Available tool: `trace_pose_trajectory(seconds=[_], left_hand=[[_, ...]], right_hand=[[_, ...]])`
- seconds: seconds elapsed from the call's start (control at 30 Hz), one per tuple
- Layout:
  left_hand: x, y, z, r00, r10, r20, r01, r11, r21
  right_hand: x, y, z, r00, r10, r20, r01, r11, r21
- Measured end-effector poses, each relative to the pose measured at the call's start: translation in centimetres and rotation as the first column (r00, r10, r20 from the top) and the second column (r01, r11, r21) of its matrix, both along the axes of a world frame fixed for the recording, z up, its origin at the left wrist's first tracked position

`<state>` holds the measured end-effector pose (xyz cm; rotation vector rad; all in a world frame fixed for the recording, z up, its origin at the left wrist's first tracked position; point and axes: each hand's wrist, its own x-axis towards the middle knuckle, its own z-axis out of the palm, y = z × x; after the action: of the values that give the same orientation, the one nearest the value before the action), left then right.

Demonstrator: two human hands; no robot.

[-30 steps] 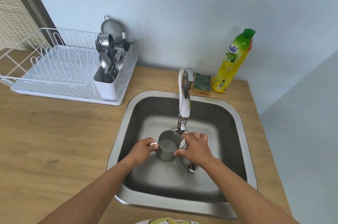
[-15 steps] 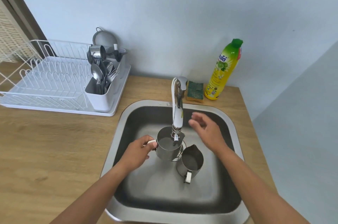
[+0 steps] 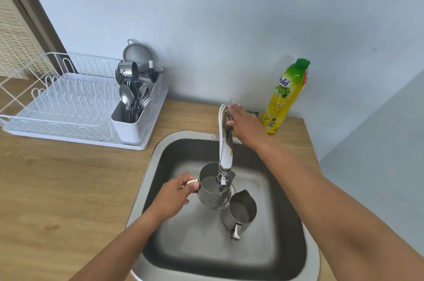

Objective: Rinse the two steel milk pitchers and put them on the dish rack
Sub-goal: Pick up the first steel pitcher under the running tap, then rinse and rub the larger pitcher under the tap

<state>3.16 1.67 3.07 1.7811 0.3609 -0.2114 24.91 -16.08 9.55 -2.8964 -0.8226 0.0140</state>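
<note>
The left hand (image 3: 174, 195) pinches the handle of the first pitcher (image 3: 212, 192) and holds it upright in the sink (image 3: 144, 186), with its mouth just below the spout of the tap (image 3: 224, 145). The right hand (image 3: 244, 127) grips the top of the tap, fingers over it and thumb on its side. The step seems to be the opening of the water. I would turn it gently, so that the stream falls inside the pitcher and does not splash on the bench (image 3: 68, 189), and I would keep the pitcher straight under the spout. Whether water already runs, I cannot tell.

On the left, the dish rack (image 3: 68, 101) stands on the bench, and its wire rows carry nothing of the task yet. Its white cutlery box (image 3: 135, 124) is full of spoons and forks. The first pitcher looks grey inside; perhaps a little water is there, but this is not sure. The second pitcher (image 3: 239, 212) stands on the sink floor just beside the first, its handle toward the person, and appears empty. Far right, a yellow soap bottle (image 3: 284, 97) stands closed near the wall.
</note>
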Motion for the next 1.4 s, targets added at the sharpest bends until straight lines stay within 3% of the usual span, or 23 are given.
trace_pose_trajectory(seconds=[0.43,0.9,1.03,1.17,1.27,1.4], left_hand=[[-0.3,0.0,0.6,1.0,0.001,-0.006,-0.001,1.0,-0.011],[-0.5,-0.1,0.4,0.999,-0.033,-0.013,0.034,0.998,0.056],[-0.8,-0.1,0.0,0.999,-0.03,-0.019,0.031,0.998,0.059],[-0.6,-0.1,0.0,0.999,-0.032,-0.021,0.034,0.998,0.059],[-0.6,-0.4,0.0,1.0,-0.019,-0.019,0.02,0.999,0.046],[-0.9,-1.8,-0.8,0.998,-0.038,-0.048,0.04,0.999,0.026]], right_hand=[[0.7,-0.1,-0.2,0.998,0.036,0.056,-0.034,0.999,-0.04],[1.3,0.2,1.7,0.999,-0.01,-0.032,0.01,1.0,0.01],[-0.6,-0.4,1.3,0.989,-0.069,-0.13,0.096,0.973,0.211],[-3.9,-2.9,-0.6,0.934,-0.279,-0.223,0.345,0.863,0.368],[-7.9,-5.7,-2.9,0.835,-0.372,-0.406,0.481,0.851,0.209],[-14.7,-8.6,-6.4,0.732,-0.383,-0.563,0.47,0.883,0.01]])
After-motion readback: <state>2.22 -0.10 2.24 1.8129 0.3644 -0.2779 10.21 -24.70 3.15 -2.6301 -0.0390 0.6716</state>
